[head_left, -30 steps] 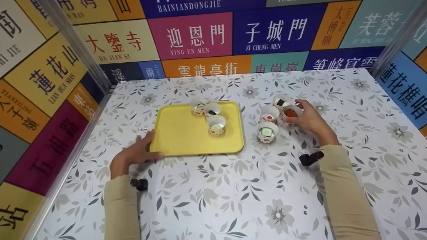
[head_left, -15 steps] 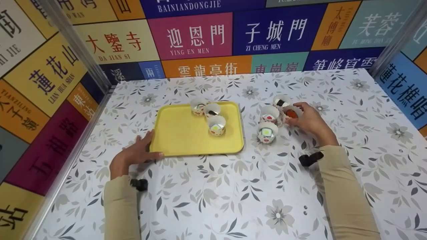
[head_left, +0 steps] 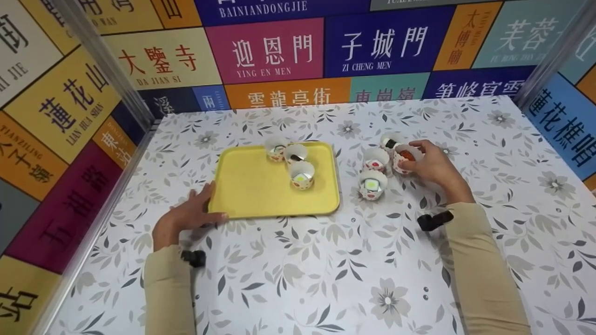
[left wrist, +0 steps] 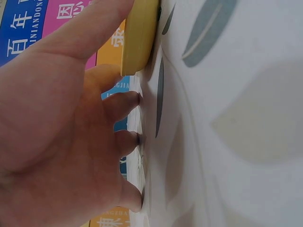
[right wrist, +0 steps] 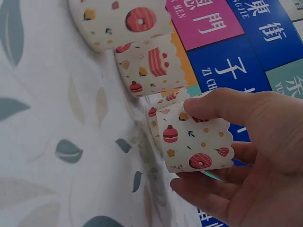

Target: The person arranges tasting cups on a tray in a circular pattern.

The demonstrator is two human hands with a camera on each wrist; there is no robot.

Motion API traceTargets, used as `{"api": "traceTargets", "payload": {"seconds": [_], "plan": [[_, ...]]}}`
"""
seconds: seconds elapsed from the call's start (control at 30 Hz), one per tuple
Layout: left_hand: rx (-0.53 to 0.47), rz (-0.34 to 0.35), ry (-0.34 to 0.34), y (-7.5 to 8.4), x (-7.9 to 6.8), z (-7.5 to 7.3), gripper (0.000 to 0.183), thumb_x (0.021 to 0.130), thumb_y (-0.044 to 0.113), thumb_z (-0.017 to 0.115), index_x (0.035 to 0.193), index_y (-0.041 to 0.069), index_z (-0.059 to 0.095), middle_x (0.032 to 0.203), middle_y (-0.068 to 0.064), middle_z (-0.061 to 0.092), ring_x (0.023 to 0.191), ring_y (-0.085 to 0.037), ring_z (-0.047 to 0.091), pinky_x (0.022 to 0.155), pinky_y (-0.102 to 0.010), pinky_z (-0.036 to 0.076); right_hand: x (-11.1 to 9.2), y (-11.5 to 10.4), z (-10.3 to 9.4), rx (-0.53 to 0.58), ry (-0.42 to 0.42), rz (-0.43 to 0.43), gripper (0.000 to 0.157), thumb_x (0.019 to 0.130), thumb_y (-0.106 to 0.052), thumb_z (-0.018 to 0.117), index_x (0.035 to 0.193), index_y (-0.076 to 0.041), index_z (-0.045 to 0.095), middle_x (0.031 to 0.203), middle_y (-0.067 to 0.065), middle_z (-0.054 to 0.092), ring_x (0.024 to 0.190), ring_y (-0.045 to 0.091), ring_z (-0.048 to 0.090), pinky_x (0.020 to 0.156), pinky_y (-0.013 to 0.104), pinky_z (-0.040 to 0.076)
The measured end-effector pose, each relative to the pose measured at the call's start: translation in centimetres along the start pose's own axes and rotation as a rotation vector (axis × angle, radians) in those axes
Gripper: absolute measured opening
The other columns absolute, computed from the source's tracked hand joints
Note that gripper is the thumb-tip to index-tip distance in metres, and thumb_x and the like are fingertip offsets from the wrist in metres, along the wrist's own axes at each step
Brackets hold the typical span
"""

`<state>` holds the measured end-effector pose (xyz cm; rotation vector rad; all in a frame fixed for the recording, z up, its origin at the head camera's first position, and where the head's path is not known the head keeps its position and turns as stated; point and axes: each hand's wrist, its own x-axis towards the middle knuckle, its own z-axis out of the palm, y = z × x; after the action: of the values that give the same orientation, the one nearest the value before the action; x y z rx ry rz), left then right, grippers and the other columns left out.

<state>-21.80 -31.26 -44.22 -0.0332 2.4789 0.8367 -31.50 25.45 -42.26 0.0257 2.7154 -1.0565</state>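
Observation:
My right hand (head_left: 435,165) pinches a paper baking cup (right wrist: 194,137) with its thumb on one side and fingers on the other. That cup has cake and doughnut prints, a scalloped rim and an orange-red filling visible in the head view. Three similar cups, a black-and-white one (head_left: 389,141), one with a red dot (head_left: 375,160) and one with a yellow-green centre (head_left: 372,186), cluster beside it on the table. At the left, my left hand (head_left: 186,215) touches the near-left corner of a yellow tray (head_left: 251,186), thumb along the front edge, fingers spread by the left side.
Three filled paper cups, at the back (head_left: 277,151), in the middle (head_left: 296,156) and in front (head_left: 302,179), stand on the tray's right half. A floral cloth (head_left: 298,279) covers the table. Panels with large lettering (head_left: 265,51) wall the back and sides.
The cup with the orange-red filling has shifted slightly left and up in the head view, with my right thumb now across its front. My left hand and the tray stay put.

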Motion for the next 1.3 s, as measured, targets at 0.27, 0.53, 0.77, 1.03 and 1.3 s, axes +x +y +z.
{"api": "traceTargets", "payload": {"seconds": [0.27,0.53,0.77,1.03,1.3], "plan": [[0.001,0.007,0.002,0.0,-0.1,0.0,0.116,0.082,0.065,0.070,0.160,0.033,-0.009,0.169,-0.007,-0.017,0.153,-0.039,-0.024,0.117,-0.073,-0.008,-0.4,-0.6,-0.1,-0.002,0.033,0.001,0.082,0.093,-0.037,0.069,0.155,-0.003,0.029,0.159,0.032,0.026,0.147,0.052,0.025,0.118,0.064,0.026],[0.015,0.030,0.005,-0.1,-0.1,0.0,0.117,0.082,0.065,0.070,0.161,0.029,-0.009,0.170,-0.008,-0.014,0.152,-0.040,-0.024,0.118,-0.073,-0.006,-1.1,-1.7,-0.6,-0.026,0.044,-0.010,0.082,0.093,-0.039,0.068,0.155,-0.004,0.029,0.161,0.028,0.027,0.147,0.050,0.026,0.117,0.065,0.027],[0.015,0.025,0.002,-0.1,0.0,0.0,0.117,0.082,0.066,0.069,0.161,0.030,-0.009,0.169,-0.009,-0.016,0.152,-0.040,-0.024,0.117,-0.073,-0.005,-2.0,-3.1,-0.6,-0.032,0.057,-0.027,0.081,0.092,-0.038,0.070,0.156,-0.008,0.030,0.159,0.027,0.032,0.143,0.048,0.033,0.114,0.066,0.030],[-0.001,0.015,-0.003,0.0,0.0,0.0,0.117,0.081,0.066,0.070,0.160,0.033,-0.009,0.169,-0.005,-0.016,0.152,-0.038,-0.025,0.118,-0.073,-0.007,-2.7,-4.9,0.0,-0.009,0.061,-0.065,0.079,0.091,-0.036,0.071,0.155,-0.010,0.032,0.157,0.025,0.037,0.139,0.044,0.039,0.112,0.064,0.035],[-0.010,-0.029,0.001,0.2,-0.1,-0.1,0.114,0.081,0.066,0.070,0.159,0.039,-0.009,0.167,-0.012,-0.023,0.153,-0.040,-0.023,0.117,-0.073,-0.005,-3.6,-6.7,0.7,-0.017,0.047,-0.128,0.078,0.091,-0.034,0.072,0.155,-0.010,0.034,0.159,0.021,0.036,0.142,0.042,0.038,0.115,0.063,0.033]]}}
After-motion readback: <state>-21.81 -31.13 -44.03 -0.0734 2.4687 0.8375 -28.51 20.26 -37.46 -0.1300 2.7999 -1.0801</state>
